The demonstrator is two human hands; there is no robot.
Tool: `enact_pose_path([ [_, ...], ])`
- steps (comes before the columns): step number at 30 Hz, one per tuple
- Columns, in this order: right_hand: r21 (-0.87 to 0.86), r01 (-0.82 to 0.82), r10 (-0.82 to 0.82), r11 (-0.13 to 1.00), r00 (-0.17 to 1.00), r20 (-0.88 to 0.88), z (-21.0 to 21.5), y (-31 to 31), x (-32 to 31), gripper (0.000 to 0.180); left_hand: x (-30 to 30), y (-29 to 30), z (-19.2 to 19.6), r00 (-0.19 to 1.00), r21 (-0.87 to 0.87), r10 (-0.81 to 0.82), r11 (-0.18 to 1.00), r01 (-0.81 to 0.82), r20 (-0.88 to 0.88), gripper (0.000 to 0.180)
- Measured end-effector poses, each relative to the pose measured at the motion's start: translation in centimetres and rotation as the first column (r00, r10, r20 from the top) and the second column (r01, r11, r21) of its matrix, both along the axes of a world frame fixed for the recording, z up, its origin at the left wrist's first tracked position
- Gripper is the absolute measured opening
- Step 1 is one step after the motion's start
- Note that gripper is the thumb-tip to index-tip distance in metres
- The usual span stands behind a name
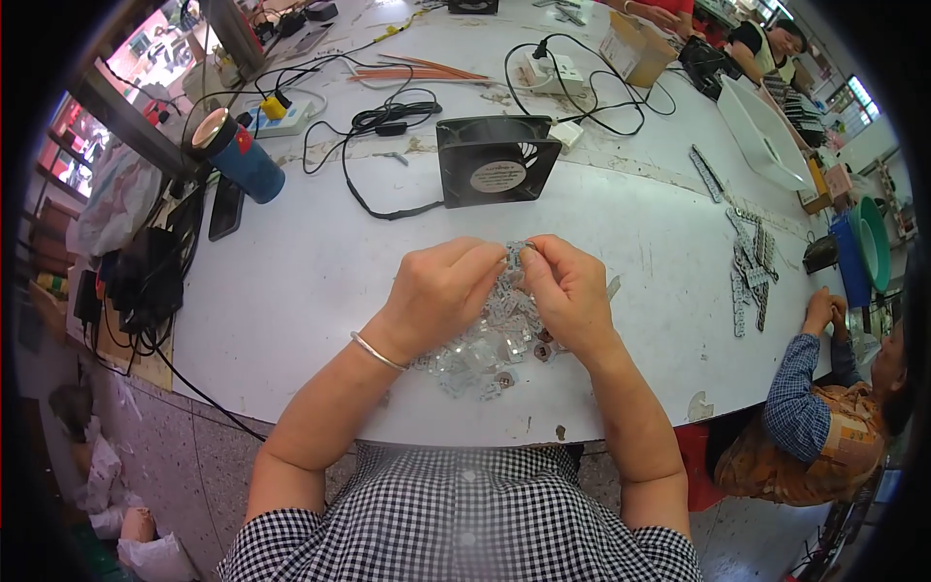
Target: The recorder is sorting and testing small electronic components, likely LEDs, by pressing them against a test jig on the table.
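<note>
Above the middle of the white table, my left hand (438, 289) and my right hand (570, 296) meet at the fingertips. Between them they pinch a small grey patterned strip (516, 252), partly covered by the fingers; its exact kind is too small to make out. Below and between the hands lies a loose pile of small clear and grey pieces (485, 351), with a few brown bits among them. My right forearm and hand hide part of this pile. A black square fan (497, 163) stands upright just beyond my hands.
Black cables (393, 118) and a white power strip (281, 118) lie beyond the fan. A blue tumbler (247, 165) and a phone (226, 209) are at left. Grey strips (749, 267) are heaped at right, near a white bin (761, 136). A co-worker (824, 417) sits at right.
</note>
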State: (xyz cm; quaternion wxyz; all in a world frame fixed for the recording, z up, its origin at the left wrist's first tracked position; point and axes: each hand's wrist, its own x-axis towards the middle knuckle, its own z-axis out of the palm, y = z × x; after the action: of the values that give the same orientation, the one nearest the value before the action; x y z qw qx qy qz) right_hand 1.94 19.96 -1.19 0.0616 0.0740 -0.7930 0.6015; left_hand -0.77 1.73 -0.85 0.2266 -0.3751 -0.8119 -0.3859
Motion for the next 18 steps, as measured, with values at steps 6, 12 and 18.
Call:
enact_pose_path([
  [6, -0.021, -0.024, 0.026, 0.999, 0.997, 0.077, 0.5, 0.6, 0.3, 0.015, 0.6, 0.2, 0.6, 0.992, 0.043, 0.017, 0.999, -0.023, 0.128, 0.014],
  [12, 0.259, -0.157, 0.142, 0.953, 0.987, 0.077, 2.4, 2.8, 0.7, 0.015, 0.7, 0.0, -0.4, 0.972, -0.116, -0.107, 0.984, 0.133, 0.208, 0.020],
  [18, 0.200, -0.108, 0.123, 0.974, 0.990, -0.065, 1.8, 2.4, 1.1, 0.016, 1.1, 0.4, 1.8, 0.916, 0.051, -0.191, 0.981, 0.185, 0.354, 0.070],
])
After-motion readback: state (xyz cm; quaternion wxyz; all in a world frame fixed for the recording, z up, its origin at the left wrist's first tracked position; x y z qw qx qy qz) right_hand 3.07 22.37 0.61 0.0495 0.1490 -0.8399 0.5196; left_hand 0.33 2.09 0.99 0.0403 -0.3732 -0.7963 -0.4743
